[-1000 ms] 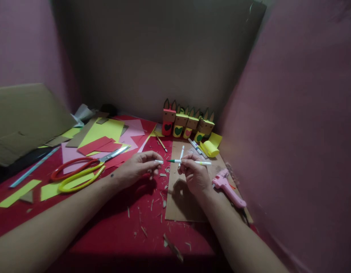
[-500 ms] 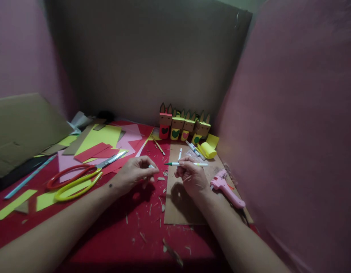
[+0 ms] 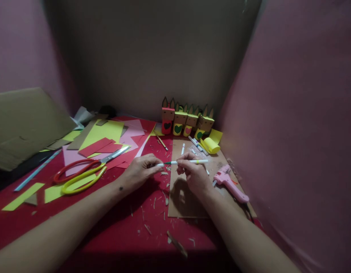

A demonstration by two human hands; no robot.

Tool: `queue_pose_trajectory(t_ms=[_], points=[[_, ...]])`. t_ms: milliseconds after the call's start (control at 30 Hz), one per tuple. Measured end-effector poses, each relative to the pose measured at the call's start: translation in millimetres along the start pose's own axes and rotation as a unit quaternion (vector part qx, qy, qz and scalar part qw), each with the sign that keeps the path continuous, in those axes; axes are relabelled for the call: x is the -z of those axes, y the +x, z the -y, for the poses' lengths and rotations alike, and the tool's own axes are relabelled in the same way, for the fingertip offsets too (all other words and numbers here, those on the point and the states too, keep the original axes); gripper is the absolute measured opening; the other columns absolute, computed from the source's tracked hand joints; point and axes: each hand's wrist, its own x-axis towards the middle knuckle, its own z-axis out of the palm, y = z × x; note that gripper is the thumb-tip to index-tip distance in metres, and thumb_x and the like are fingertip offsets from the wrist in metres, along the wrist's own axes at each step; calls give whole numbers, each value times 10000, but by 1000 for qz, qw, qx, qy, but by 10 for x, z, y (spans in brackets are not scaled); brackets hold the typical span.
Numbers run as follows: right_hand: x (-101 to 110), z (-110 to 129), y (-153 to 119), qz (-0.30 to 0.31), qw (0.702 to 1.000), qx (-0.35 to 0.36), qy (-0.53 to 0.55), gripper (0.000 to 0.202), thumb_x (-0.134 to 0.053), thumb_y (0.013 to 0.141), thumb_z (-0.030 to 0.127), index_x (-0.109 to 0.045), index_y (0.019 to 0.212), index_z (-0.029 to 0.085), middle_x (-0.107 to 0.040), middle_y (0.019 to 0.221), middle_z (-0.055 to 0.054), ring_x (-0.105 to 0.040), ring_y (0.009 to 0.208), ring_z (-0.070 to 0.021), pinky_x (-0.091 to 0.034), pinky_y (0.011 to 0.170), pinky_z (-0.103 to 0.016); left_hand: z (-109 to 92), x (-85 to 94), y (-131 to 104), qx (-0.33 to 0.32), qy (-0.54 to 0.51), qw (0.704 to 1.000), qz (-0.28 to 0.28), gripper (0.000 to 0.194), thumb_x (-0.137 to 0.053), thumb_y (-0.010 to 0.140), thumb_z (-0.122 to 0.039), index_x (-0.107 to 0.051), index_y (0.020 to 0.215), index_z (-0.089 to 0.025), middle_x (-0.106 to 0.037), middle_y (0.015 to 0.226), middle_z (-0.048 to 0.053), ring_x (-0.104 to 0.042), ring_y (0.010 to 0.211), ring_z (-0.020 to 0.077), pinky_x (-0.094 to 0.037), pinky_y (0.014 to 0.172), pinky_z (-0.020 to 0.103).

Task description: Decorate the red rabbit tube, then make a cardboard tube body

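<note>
Between its fingertips my left hand (image 3: 144,167) pinches a small white cap (image 3: 160,165). My right hand (image 3: 192,170) holds a white marker (image 3: 202,161) level, its green tip pointing left at the cap. Tip and cap meet or nearly meet; the exact contact is too small to tell. Below my right hand lies a brown cardboard sheet (image 3: 178,208) on the red cloth. A pink glue gun (image 3: 230,184) rests at the right of the sheet. Several paper figures with pointed ears (image 3: 189,119) stand behind the hands.
Large scissors with red and yellow handles (image 3: 87,170) lie at the left, beside coloured paper sheets (image 3: 104,132). A pencil (image 3: 161,141), more markers (image 3: 195,144) and a yellow paper roll (image 3: 211,145) lie beyond my hands. Cardboard scraps (image 3: 177,242) litter the front.
The marker's green tip and the white cap have come together, closing the gap between them. The camera view has shifted slightly.
</note>
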Motion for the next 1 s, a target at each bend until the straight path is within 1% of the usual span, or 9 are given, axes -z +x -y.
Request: queue_pose_trajectory(t_ms=[333,467,567,633,700,767,833,900,1000], points=[[2,-13,3,-9,1000,-1,-13,79,-644,653,146,-588,613,185,-511,491,70,-447,481,-88,-343,519,-244,-35,11,1,14,-5,1000,-11,247,-606,800,-397,-705,796,-171,-631,736,15,-547,671,144,-412,636,262],[-15,4,-24,14,999,-24,-20,76,-662,657,158,-595,628,178,-545,505,61,-484,496,-92,-366,543,-245,-113,15,-21,27,-19,999,14,270,-582,812,-413,-705,829,-174,-635,711,10,-549,660,144,-419,626,248],[-51,51,-55,42,998,-41,-32,67,-677,664,177,-612,648,171,-594,540,45,-534,534,-101,-396,581,-246,-188,27,-50,43,-25,998,44,290,-536,835,-415,-687,815,-167,-564,592,-19,-493,559,121,-386,545,221],[-74,72,-69,52,997,-36,-39,66,-677,673,190,-617,653,172,-615,551,38,-557,551,-109,-417,609,-254,-231,42,-68,41,-15,998,50,308,-503,850,-414,-665,763,-166,-502,526,-34,-451,504,110,-356,502,212],[-92,68,-81,54,998,-31,-31,74,-682,681,201,-617,657,174,-629,555,34,-574,560,-116,-434,631,-265,-253,59,-86,22,12,999,40,300,-494,854,-400,-657,744,-174,-494,514,-36,-448,489,110,-351,491,211],[-105,42,-91,56,998,-37,0,97,-697,680,211,-611,657,174,-631,551,37,-578,549,-116,-440,625,-267,-246,72,-109,-16,44,999,16,256,-505,851,-364,-663,762,-184,-550,555,-24,-485,506,116,-373,509,213],[-116,10,-97,63,997,-44,30,120,-705,683,219,-601,649,171,-629,545,38,-570,527,-112,-437,604,-262,-208,74,-136,-59,59,996,-12,234,-495,866,-337,-658,779,-192,-612,608,-10,-527,525,122,-402,535,215],[-126,-10,-104,65,996,-42,42,128,-712,682,217,-598,650,167,-637,540,31,-570,525,-110,-433,602,-258,-156,67,-167,-91,71,993,-18,207,-490,886,-322,-654,840,-205,-667,696,5,-592,596,136,-440,592,217],[-138,-9,-127,65,995,-47,56,139,-722,662,212,-592,649,165,-641,528,25,-569,519,-113,-429,600,-259,-94,52,-222,-138,98,985,-31,182,-480,906,-300,-636,852,-224,-681,734,10,-621,626,144,-450,605,219]])
